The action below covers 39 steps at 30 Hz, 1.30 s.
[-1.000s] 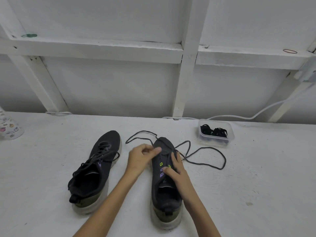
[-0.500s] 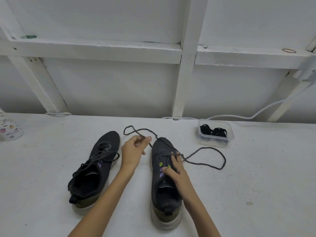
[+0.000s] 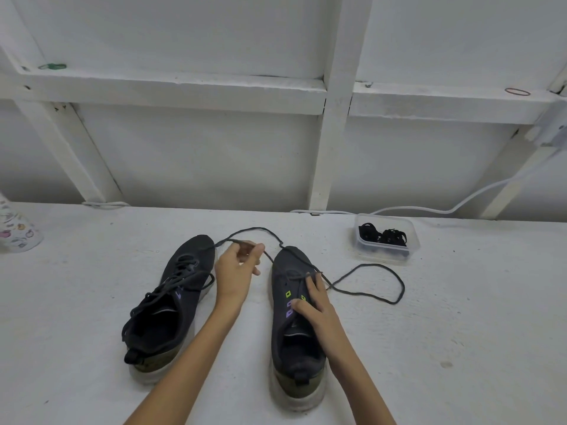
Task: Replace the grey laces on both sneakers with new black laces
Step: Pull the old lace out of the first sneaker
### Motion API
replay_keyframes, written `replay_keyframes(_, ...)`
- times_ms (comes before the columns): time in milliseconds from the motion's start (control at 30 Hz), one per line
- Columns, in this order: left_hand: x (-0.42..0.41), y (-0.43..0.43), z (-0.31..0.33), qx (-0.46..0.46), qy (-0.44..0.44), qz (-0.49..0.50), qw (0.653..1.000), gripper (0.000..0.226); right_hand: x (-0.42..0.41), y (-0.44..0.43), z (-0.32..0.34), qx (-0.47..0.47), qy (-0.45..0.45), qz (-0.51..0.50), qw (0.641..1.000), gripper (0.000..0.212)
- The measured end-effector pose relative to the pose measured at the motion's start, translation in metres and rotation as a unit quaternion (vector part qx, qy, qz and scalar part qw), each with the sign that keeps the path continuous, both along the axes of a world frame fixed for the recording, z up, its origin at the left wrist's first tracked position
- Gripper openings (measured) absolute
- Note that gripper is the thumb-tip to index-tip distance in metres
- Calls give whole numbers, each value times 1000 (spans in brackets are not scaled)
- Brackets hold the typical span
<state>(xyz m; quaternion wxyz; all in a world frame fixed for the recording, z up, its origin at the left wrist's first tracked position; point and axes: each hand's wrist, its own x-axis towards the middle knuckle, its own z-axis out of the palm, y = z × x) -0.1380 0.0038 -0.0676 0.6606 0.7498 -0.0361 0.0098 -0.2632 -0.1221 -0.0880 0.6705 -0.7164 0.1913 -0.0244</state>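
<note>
Lace [image 3: 254, 229] sits pinched in left hand [image 3: 236, 268]; right hand [image 3: 316, 305], apparently spread, presses right sneaker [image 3: 280, 332].

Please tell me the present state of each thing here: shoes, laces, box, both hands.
left sneaker: fully laced.
right sneaker: lace only through eyelets nearest the toe.
grey lace: mostly out, lying in loose loops.
left hand: pinches the grey lace.
right hand: rests on the right sneaker, fingers straight.
plastic box: open, black laces inside.
</note>
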Motion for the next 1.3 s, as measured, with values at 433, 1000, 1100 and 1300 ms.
replay_keyframes(433, -7, -9, 0, 47, -29, -36, 998, 15, 0, 1, 1, -6, 2, -5, 1000, 92)
replay_keyframes(1000, -19, -7, -19, 83, 19, -101, 991, 11, 1, 1, 1, -9, 4, -4, 1000, 99)
replay_keyframes(1100, -23, -6, -16, -3, 58, -91, 994, 9, 0, 1, 2, -7, 8, -1, 1000, 91)
replay_keyframes(1300, -33, -3, 5, -116, 117, -108, 980, 8, -3, 3, 10, -62, -12, -73, 995, 70)
